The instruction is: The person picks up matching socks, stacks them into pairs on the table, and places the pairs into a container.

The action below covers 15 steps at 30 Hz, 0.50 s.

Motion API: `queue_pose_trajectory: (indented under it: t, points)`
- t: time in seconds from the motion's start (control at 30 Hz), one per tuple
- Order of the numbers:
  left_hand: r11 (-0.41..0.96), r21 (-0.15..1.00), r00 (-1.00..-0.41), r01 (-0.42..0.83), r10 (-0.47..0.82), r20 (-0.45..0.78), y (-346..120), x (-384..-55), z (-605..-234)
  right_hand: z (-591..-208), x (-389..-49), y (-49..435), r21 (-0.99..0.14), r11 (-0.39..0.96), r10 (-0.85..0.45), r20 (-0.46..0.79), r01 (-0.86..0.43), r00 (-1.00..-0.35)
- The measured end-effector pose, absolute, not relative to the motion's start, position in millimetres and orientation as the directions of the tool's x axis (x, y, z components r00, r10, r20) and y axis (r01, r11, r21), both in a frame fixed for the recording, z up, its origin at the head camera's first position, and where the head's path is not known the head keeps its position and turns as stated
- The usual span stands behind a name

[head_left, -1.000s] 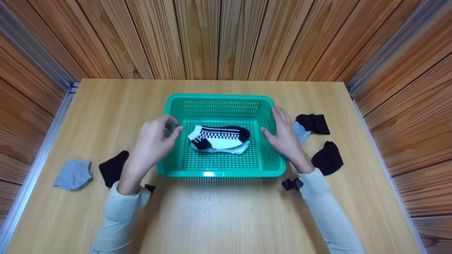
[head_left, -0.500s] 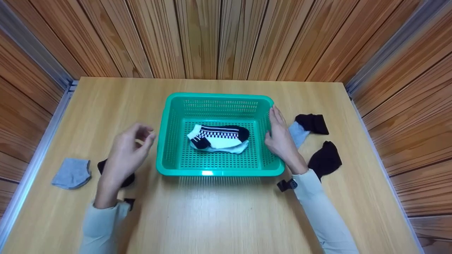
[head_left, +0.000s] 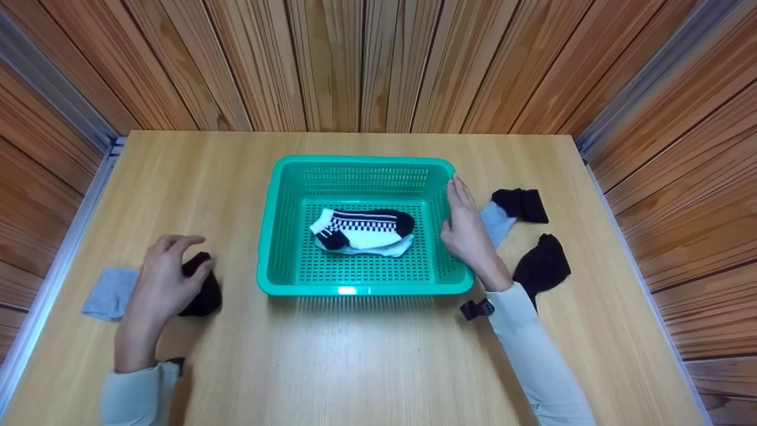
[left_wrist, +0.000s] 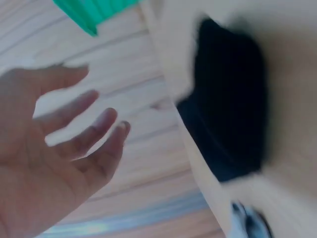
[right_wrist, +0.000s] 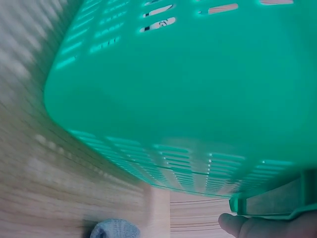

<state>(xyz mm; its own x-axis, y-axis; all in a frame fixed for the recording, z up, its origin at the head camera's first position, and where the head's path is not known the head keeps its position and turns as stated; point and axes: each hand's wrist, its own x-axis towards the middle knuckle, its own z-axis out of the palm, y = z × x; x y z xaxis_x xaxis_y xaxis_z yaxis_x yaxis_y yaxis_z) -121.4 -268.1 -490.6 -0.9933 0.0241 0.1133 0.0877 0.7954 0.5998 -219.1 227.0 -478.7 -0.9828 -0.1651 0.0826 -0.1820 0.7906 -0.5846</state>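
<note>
My left hand (head_left: 162, 284) hovers over a black sock (head_left: 205, 296) on the left of the table, fingers apart and loosely bent. In the left wrist view a gap separates that hand (left_wrist: 64, 139) from the dark folded sock (left_wrist: 230, 99). At the right side of a green plastic basket (head_left: 369, 290) is my right hand (head_left: 470, 234), its fingers straight along the rim. The right wrist view shows a fingertip (right_wrist: 230, 223) by the basket's rim. Inside the basket lies a black-and-white patterned sock (head_left: 369, 231) on top of a pale one (head_left: 390, 250).
A grey sock (head_left: 106, 293) lies at the far left, partly behind my left hand. Right of the basket are a black folded sock (head_left: 523, 205) over a light grey-blue one (head_left: 497, 222), and another black sock (head_left: 544, 266). Wooden panels (head_left: 343, 65) wall the table's back and sides.
My left hand has moved from the basket's left side leftward and down to the black sock, its fingers spreading. The right hand stays at the rim, its thumb drawn back from inside the basket.
</note>
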Motion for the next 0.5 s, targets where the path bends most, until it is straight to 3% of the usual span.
queue_pose_trajectory:
  t: [0.27,0.5]
  points:
    - [0.831,0.554,-0.983,0.046,0.135,-0.122,-288.5,-120.2,-505.1,-480.2,-217.4,227.2,-0.601,0.779,-0.156,0.089,-0.178,-0.984]
    - [0.849,0.527,-0.983,0.036,0.126,-0.137,-289.5,-124.0,-513.2,-480.3,-217.3,226.6,-0.623,0.76,-0.157,0.103,-0.187,-0.982]
